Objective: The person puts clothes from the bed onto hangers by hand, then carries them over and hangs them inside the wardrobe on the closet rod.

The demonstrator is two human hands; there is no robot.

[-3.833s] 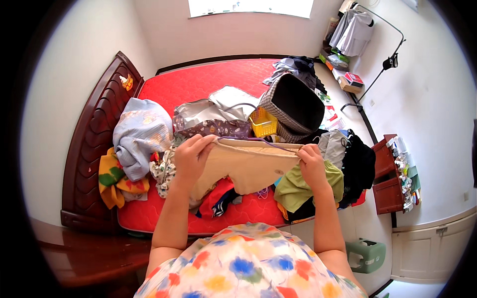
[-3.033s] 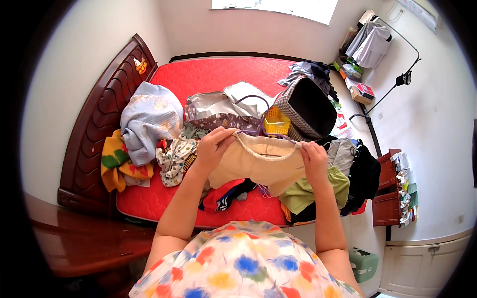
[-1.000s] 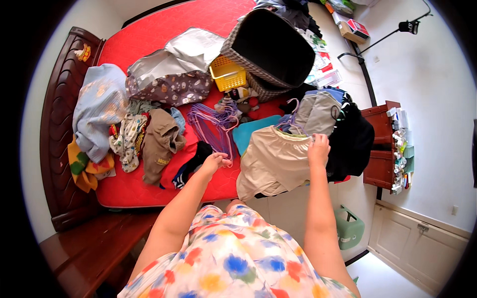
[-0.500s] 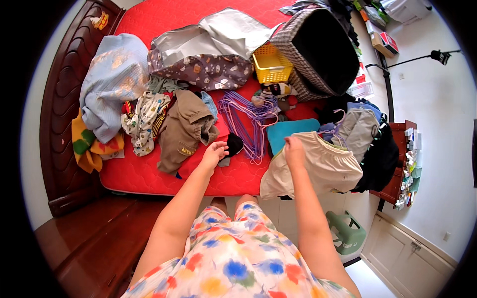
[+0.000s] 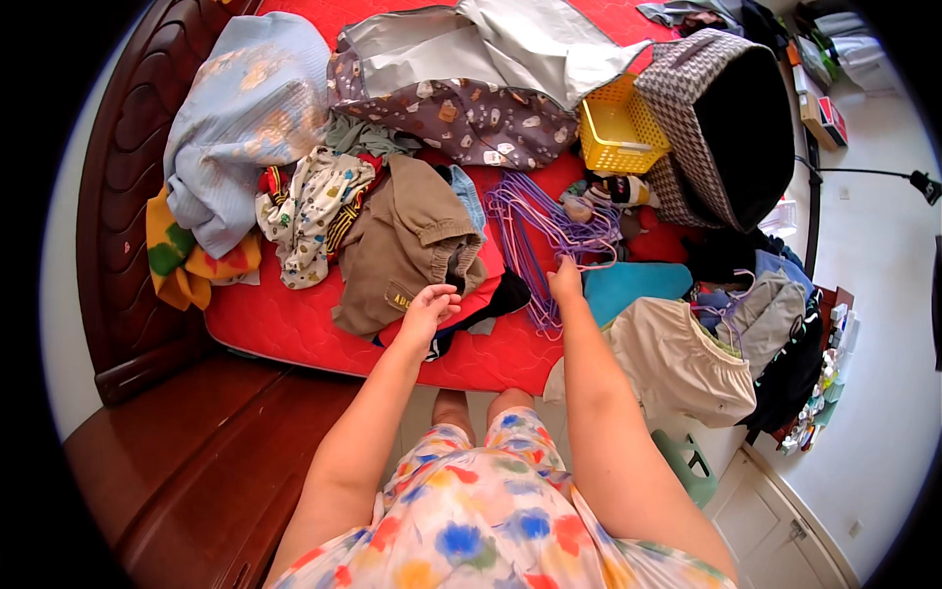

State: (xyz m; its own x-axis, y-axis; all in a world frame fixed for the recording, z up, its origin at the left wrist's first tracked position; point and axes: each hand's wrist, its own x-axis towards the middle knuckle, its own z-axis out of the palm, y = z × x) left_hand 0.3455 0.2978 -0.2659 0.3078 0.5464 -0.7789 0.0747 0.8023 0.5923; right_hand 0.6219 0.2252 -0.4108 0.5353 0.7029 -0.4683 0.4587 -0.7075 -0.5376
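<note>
Nearest, at six o'clock, the person's forearms rise from a flowered garment (image 5: 491, 520); the left hand (image 5: 430, 306) hangs loosely open, fingers curled, over the near edge of the red mattress (image 5: 285, 324), just beside a crumpled brown cloth garment (image 5: 412, 240) at eleven o'clock from it; the right hand (image 5: 566, 283) rests on the bunch of purple wire hangers (image 5: 545, 221), though its grip cannot be told; a beige cloth garment (image 5: 677, 358) lies at four o'clock from it; farther, at one o'clock, a yellow plastic basket (image 5: 618, 128) and a checked fabric hamper (image 5: 716, 128).
</note>
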